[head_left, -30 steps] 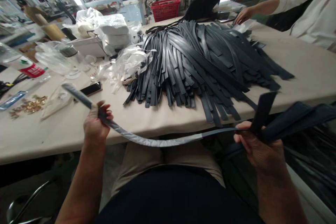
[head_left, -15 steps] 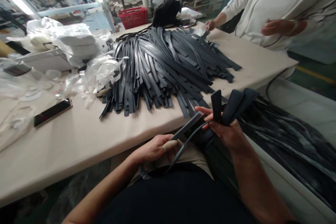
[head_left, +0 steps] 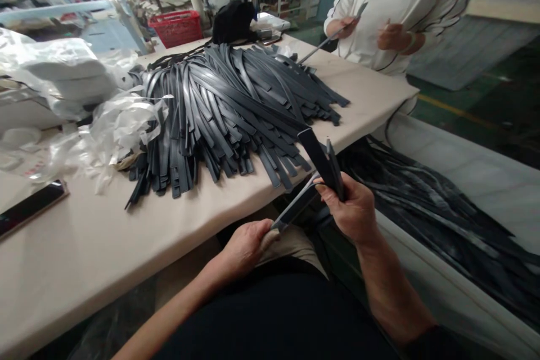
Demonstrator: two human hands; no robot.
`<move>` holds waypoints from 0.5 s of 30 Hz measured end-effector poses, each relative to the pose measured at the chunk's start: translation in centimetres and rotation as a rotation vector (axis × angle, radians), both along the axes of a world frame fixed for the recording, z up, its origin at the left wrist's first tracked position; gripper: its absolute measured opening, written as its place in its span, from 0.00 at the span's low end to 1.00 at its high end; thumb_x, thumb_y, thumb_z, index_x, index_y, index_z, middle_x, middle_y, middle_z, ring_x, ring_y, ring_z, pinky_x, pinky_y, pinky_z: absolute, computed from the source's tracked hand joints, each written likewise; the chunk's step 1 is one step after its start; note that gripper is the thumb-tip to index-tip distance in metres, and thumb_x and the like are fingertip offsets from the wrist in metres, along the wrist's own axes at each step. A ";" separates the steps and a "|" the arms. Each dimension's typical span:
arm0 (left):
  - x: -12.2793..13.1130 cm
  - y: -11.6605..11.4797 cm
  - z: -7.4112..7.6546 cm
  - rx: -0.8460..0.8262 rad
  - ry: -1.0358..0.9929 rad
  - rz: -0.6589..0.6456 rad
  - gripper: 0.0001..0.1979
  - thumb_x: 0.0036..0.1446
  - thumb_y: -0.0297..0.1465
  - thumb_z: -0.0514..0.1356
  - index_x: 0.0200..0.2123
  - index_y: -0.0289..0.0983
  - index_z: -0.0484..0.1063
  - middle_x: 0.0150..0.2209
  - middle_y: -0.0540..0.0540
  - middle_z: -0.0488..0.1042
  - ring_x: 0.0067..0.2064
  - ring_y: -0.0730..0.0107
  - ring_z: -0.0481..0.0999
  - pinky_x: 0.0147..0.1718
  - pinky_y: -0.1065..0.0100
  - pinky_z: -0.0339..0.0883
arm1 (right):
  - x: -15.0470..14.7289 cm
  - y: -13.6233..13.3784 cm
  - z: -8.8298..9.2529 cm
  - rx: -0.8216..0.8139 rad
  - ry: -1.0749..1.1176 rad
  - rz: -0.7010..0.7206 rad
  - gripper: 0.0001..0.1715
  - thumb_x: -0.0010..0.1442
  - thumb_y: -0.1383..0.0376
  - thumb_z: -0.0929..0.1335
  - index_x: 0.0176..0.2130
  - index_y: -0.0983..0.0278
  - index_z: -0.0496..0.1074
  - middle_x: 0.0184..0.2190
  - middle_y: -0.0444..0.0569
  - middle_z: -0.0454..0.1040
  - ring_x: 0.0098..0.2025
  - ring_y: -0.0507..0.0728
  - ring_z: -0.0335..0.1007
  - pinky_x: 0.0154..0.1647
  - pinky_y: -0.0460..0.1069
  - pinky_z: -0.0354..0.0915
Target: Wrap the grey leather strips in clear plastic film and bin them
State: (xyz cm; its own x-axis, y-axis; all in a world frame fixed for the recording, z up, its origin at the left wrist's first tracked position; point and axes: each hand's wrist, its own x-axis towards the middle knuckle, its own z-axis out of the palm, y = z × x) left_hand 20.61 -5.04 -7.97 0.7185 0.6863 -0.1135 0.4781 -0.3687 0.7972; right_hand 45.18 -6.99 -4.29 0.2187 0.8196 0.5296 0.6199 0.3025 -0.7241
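Observation:
My left hand (head_left: 247, 246) is closed on the lower end of a dark strap (head_left: 295, 208), just below the table edge over my lap. That strap runs up and right to my right hand (head_left: 352, 211), which is closed on a bundle of dark straps (head_left: 323, 160) whose ends stick up above the fingers. The two hands are close together. A large fanned pile of dark straps (head_left: 228, 107) lies on the beige table (head_left: 84, 247) just beyond them.
Clear plastic wrap (head_left: 109, 129), white bags (head_left: 54, 67) and a black phone (head_left: 29, 208) lie at the left. A red basket (head_left: 177, 27) stands at the back. A person in white (head_left: 400, 5) at the far right corner holds a strap. More dark straps (head_left: 430, 208) hang at the right.
My view swung right. My left hand left the table and came in close to my right hand, and the strap stretched between them folded up. The other person lifted a strap from the pile.

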 end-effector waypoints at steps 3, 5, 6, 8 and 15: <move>0.2 0.0 -1.5 0.098 0.069 -0.047 0.19 0.68 0.43 0.47 0.33 0.38 0.70 0.32 0.46 0.74 0.36 0.65 0.73 0.38 0.67 0.64 | 1.5 -1.6 0.7 0.045 -0.049 -0.105 0.05 0.62 0.61 0.70 0.35 0.61 0.75 0.24 0.42 0.73 0.24 0.53 0.68 0.30 0.48 0.64; 0.4 -0.1 -2.0 0.085 0.075 -0.091 0.20 0.67 0.44 0.48 0.32 0.38 0.70 0.31 0.47 0.74 0.34 0.66 0.72 0.36 0.67 0.65 | 2.8 -2.7 1.0 0.042 -0.049 -0.184 0.06 0.62 0.61 0.71 0.35 0.61 0.76 0.24 0.43 0.73 0.24 0.53 0.67 0.30 0.48 0.64; 0.4 -0.1 -2.0 0.066 0.058 -0.103 0.21 0.67 0.44 0.48 0.32 0.38 0.71 0.31 0.46 0.75 0.33 0.65 0.73 0.36 0.67 0.65 | 3.6 -3.3 1.2 0.040 -0.032 -0.243 0.07 0.61 0.61 0.71 0.35 0.62 0.76 0.23 0.43 0.73 0.23 0.52 0.67 0.29 0.48 0.64; 0.3 0.0 -2.0 0.017 -0.004 -0.090 0.21 0.67 0.45 0.48 0.40 0.38 0.73 0.37 0.45 0.77 0.38 0.64 0.75 0.40 0.67 0.67 | 5.3 -4.2 2.0 0.060 0.027 -0.404 0.09 0.59 0.59 0.73 0.35 0.64 0.77 0.21 0.43 0.71 0.21 0.52 0.64 0.26 0.49 0.63; -1.8 0.4 -3.1 -0.140 -0.020 0.144 0.26 0.66 0.45 0.50 0.59 0.37 0.67 0.59 0.41 0.73 0.60 0.57 0.71 0.61 0.58 0.61 | 12.4 -8.0 7.0 0.261 -0.067 -1.044 0.16 0.50 0.65 0.72 0.37 0.74 0.80 0.24 0.51 0.72 0.21 0.55 0.66 0.23 0.51 0.64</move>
State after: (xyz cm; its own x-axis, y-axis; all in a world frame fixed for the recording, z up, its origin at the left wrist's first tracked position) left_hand 18.83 -4.60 -11.09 0.6171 0.7607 -0.2012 0.5013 -0.1829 0.8457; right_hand 57.60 -15.03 2.72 0.7088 0.1047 0.6975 0.6967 -0.2588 -0.6691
